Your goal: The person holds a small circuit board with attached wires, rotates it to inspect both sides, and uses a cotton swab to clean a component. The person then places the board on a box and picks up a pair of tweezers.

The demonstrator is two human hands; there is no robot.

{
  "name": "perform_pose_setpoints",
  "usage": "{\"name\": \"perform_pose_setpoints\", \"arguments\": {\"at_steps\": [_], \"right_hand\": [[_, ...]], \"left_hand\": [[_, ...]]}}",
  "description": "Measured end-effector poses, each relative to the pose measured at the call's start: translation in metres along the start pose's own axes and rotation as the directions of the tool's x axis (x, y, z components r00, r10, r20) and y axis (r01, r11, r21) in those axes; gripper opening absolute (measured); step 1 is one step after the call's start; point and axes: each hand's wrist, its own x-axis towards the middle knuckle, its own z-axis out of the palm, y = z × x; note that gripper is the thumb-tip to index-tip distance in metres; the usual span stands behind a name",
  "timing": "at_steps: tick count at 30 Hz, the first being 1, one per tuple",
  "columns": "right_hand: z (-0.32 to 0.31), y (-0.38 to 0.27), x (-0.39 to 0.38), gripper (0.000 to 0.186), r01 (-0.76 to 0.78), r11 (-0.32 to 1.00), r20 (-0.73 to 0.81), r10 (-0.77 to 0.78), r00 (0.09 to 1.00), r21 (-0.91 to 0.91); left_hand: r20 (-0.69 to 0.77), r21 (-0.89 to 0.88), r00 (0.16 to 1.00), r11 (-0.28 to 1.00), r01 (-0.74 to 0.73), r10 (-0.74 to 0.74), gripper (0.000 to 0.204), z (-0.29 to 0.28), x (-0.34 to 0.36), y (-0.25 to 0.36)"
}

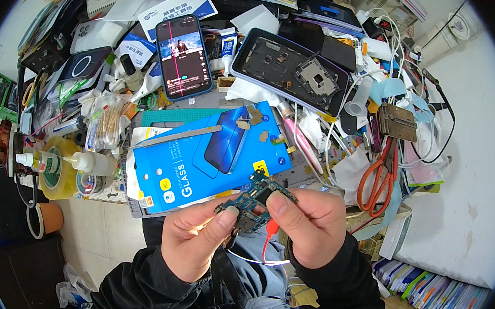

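A small dark phone circuit board [250, 201] is held up between my two hands, just over the near edge of the bench. My left hand [198, 234] pinches its left end, thumb on top. On its right end presses the thumb of my right hand [312, 225], with the fingers beneath. A red clip or sleeve [273, 227] with a red wire hangs below my right thumb; what it joins to is hidden. Beyond the board lies a blue glass-protector box [187, 178], with metal tweezers [178, 137] and small metal shield pieces [254, 116] on it.
A lit phone [183, 57] stands behind the box. An opened phone housing [269, 60] lies back right. Orange-handled scissors [377, 180] lie at the right. White dropper bottles [94, 163], a tape roll [57, 177] and cotton swabs [106, 121] crowd the left. Cables run along the right.
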Motion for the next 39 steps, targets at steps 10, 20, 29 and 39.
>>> {"name": "perform_pose_setpoints", "arguments": {"at_steps": [10,20,29,39], "right_hand": [[0.002,0.006,0.002,0.028,0.017,1.0,-0.027,-0.017,0.999,0.007],[0.002,0.002,0.003,0.026,-0.017,1.0,-0.019,0.017,1.0,-0.008],[0.005,0.008,0.003,0.025,-0.059,0.998,0.015,0.059,0.998,-0.01],[0.007,0.006,0.006,0.025,-0.066,0.998,0.067,0.067,0.996,-0.017]], "left_hand": [[0.053,0.102,0.998,0.995,-0.023,0.017,0.037,0.0,0.003,0.003],[0.107,0.219,0.984,0.968,0.12,-0.146,0.024,-0.003,-0.002,0.011],[0.08,0.344,0.995,0.935,-0.085,0.061,0.037,0.0,0.007,0.015],[-0.031,0.14,0.987,0.977,0.16,-0.157,0.035,-0.006,0.004,0.011]]}}
